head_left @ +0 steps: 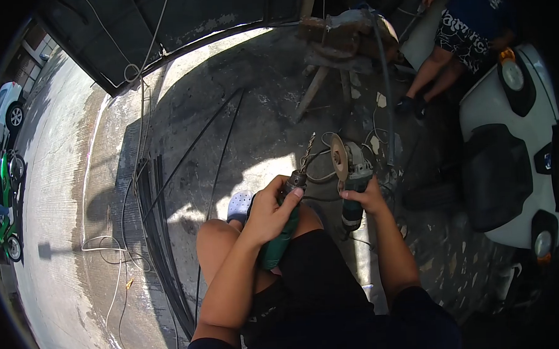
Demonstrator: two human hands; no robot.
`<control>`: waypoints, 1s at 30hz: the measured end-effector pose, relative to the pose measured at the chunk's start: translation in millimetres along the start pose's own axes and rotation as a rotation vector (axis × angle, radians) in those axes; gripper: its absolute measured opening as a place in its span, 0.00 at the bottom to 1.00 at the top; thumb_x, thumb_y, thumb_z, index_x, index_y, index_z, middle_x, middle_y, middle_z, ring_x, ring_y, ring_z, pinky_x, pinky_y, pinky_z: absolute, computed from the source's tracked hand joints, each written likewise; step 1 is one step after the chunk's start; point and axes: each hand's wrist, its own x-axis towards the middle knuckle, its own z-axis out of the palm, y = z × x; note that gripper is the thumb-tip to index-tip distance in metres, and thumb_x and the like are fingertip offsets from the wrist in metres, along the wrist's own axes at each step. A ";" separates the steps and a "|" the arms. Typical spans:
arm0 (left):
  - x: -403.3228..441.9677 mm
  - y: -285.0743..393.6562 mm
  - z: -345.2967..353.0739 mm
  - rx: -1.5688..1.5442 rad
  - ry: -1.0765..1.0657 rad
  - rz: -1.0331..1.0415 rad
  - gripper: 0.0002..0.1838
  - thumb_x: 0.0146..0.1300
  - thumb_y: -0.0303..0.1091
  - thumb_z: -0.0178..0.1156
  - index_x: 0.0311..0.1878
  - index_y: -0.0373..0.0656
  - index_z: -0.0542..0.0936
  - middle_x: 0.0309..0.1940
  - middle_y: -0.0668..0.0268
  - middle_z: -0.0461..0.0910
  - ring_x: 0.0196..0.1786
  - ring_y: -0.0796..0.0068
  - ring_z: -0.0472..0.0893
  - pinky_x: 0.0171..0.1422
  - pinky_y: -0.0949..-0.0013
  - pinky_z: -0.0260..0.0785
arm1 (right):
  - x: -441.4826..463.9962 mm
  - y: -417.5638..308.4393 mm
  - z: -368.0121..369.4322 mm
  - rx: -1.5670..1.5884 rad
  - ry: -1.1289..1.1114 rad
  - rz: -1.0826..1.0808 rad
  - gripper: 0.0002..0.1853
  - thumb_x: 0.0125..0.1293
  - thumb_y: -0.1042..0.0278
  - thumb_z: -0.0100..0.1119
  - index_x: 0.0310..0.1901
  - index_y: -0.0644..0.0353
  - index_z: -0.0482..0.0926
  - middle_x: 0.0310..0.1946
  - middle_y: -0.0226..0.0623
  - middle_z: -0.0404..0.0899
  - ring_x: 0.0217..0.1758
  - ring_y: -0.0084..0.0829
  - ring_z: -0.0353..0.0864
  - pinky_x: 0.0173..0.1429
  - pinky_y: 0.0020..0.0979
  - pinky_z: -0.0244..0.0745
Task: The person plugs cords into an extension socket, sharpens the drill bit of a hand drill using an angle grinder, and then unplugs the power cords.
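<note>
My left hand (268, 211) is closed around a green power drill (276, 248) near its chuck. The drill lies along my lap, and a twisted drill bit (309, 149) points away from me. In my right hand (369, 198) is a green angle grinder (352, 214), gripped by its body. Its thin brown disc (339, 157) stands on edge close to the drill bit, without visible contact. Part of the drill's body is hidden behind my left hand and forearm.
Long dark metal bars (152, 224) and loose cables (117, 247) lie on the floor at left. A wooden stand (316, 92) is ahead. Another person (466, 32) stands at upper right, near a white vehicle (519, 226). A dark metal gate (210, 18) spans the top.
</note>
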 end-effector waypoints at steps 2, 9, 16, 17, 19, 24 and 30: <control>-0.5 -2.5 1.1 0.015 0.005 -0.008 0.20 0.73 0.47 0.63 0.51 0.36 0.80 0.28 0.59 0.82 0.30 0.72 0.79 0.39 0.66 0.71 | 0.6 -1.3 0.4 0.005 -0.006 -0.004 0.23 0.48 0.72 0.79 0.48 0.63 0.83 0.37 0.34 0.87 0.42 0.27 0.86 0.49 0.32 0.82; -3.6 15.2 1.1 0.247 0.042 -0.064 0.19 0.69 0.44 0.70 0.49 0.39 0.77 0.34 0.67 0.80 0.36 0.77 0.75 0.43 0.68 0.70 | 2.1 -6.4 3.0 -0.017 -0.028 -0.068 0.25 0.51 0.75 0.76 0.52 0.65 0.79 0.37 0.36 0.84 0.39 0.29 0.86 0.46 0.33 0.83; 4.7 5.7 6.8 0.186 0.149 0.065 0.28 0.67 0.52 0.68 0.55 0.36 0.77 0.31 0.53 0.84 0.29 0.59 0.83 0.39 0.59 0.73 | 6.4 -23.1 7.9 -0.022 -0.037 -0.059 0.26 0.48 0.71 0.79 0.51 0.64 0.81 0.39 0.35 0.86 0.43 0.27 0.86 0.51 0.33 0.81; 5.0 6.5 7.3 0.199 0.140 0.031 0.26 0.68 0.50 0.68 0.54 0.35 0.77 0.31 0.55 0.84 0.30 0.64 0.81 0.39 0.62 0.72 | 7.9 -27.1 9.7 -0.024 -0.041 -0.059 0.26 0.48 0.71 0.79 0.51 0.64 0.81 0.39 0.35 0.86 0.43 0.27 0.86 0.51 0.33 0.81; 5.8 9.2 9.1 0.208 0.132 -0.005 0.25 0.68 0.48 0.67 0.54 0.35 0.77 0.32 0.56 0.84 0.30 0.69 0.79 0.39 0.65 0.70 | 10.5 -34.5 12.8 -0.041 -0.059 -0.069 0.25 0.48 0.72 0.79 0.50 0.63 0.82 0.39 0.35 0.86 0.42 0.27 0.86 0.50 0.33 0.81; 10.1 16.6 12.5 0.306 0.132 -0.069 0.29 0.65 0.50 0.71 0.53 0.33 0.76 0.29 0.55 0.83 0.25 0.69 0.79 0.33 0.63 0.69 | 19.3 -38.1 12.8 -0.115 -0.080 -0.075 0.23 0.49 0.75 0.78 0.48 0.64 0.83 0.39 0.34 0.87 0.42 0.26 0.85 0.50 0.32 0.81; 16.7 1.5 16.5 0.326 0.196 0.023 0.33 0.63 0.53 0.73 0.54 0.34 0.73 0.30 0.51 0.83 0.29 0.57 0.83 0.39 0.58 0.73 | 25.0 -32.8 11.5 -0.111 -0.076 -0.049 0.22 0.50 0.75 0.77 0.48 0.64 0.83 0.39 0.34 0.87 0.41 0.27 0.86 0.49 0.32 0.82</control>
